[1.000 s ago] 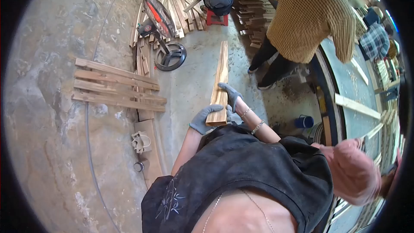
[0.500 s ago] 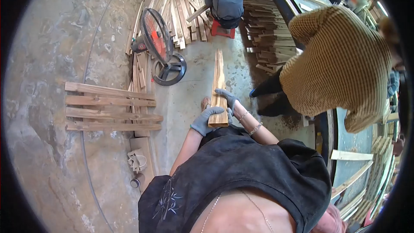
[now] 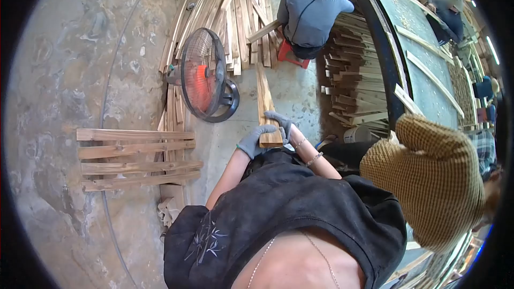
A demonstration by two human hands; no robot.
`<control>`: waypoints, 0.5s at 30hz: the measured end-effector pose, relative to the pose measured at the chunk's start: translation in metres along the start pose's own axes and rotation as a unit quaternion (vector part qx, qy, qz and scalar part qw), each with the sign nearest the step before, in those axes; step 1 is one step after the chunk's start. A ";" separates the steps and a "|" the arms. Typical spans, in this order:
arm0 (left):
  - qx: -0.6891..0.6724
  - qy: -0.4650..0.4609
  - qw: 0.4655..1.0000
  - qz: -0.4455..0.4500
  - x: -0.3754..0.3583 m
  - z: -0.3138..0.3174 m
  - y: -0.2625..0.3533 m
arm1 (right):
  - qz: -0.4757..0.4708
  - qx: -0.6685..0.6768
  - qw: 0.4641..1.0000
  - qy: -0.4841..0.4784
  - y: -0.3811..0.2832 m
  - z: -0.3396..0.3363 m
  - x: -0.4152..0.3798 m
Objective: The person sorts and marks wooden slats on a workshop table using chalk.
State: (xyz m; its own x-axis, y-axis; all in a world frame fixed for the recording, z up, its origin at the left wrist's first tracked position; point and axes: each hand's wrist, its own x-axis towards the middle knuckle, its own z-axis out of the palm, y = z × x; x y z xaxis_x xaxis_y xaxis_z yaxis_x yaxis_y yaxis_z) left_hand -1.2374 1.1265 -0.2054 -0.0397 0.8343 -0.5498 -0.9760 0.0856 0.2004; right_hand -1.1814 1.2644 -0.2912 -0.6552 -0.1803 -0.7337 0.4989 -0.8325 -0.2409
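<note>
Both my hands wear grey gloves and hold one long wooden board (image 3: 266, 101) in front of my waist, its near end toward me and its far end pointing away. My left hand (image 3: 256, 140) wraps the near end from the left side. On the right side, a little farther along, my right hand (image 3: 280, 123) grips the board with fingers over its top face. The undersides of both hands are hidden.
A black fan (image 3: 203, 74) stands ahead left. Four planks (image 3: 139, 135) lie at the left. Wood piles (image 3: 241, 27) are ahead. A person in grey (image 3: 313, 18) sits on a red stool (image 3: 292, 56); another in a checked shirt (image 3: 428, 182) is close right, beside a long table (image 3: 428, 69).
The view has shifted, so the fan and seated person appear lower. The person in the checked shirt has moved nearer along my right side. Both my hands still hold the board.
</note>
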 end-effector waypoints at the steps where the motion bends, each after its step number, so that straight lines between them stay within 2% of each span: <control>1: -0.001 0.002 1.000 0.002 0.008 0.001 0.013 | 0.002 -0.001 1.000 -0.001 -0.014 0.008 0.004; 3: 0.040 0.013 0.999 0.022 0.022 0.005 0.038 | -0.066 -0.037 0.997 0.009 -0.042 0.032 0.005; 4: 0.036 0.016 0.999 0.024 0.030 0.004 0.049 | -0.061 -0.039 0.997 0.008 -0.050 0.020 0.027; 6: 0.044 0.035 0.998 0.026 0.050 0.002 0.075 | -0.073 0.054 0.993 -0.078 -0.064 -0.017 0.087; 7: 0.041 0.038 0.998 0.032 0.058 0.002 0.090 | -0.068 0.049 0.993 -0.082 -0.080 -0.010 0.094; 9: 0.018 0.006 0.998 0.063 0.076 0.002 0.116 | -0.100 -0.047 0.991 -0.076 -0.117 0.015 0.092; 10: 0.012 0.010 0.998 0.068 0.090 -0.001 0.127 | -0.093 -0.051 0.991 -0.078 -0.137 0.023 0.090; 12: -0.006 0.027 0.994 0.108 0.121 -0.004 0.155 | -0.001 -0.030 0.994 -0.106 -0.186 0.043 0.089; 13: -0.004 0.029 0.993 0.115 0.128 0.006 0.173 | -0.001 -0.033 0.993 -0.113 -0.207 0.054 0.091; 15: -0.001 0.006 0.991 0.136 0.139 0.025 0.197 | 0.058 -0.042 0.995 -0.065 -0.243 0.070 0.092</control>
State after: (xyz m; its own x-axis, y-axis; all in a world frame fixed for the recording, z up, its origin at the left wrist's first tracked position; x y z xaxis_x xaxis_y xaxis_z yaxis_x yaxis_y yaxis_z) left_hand -1.4296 1.2734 -0.2222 -0.3045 0.8197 -0.4852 -0.9289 -0.1429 0.3416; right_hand -1.4027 1.4134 -0.2556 -0.6554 -0.3437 -0.6726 0.6177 -0.7564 -0.2154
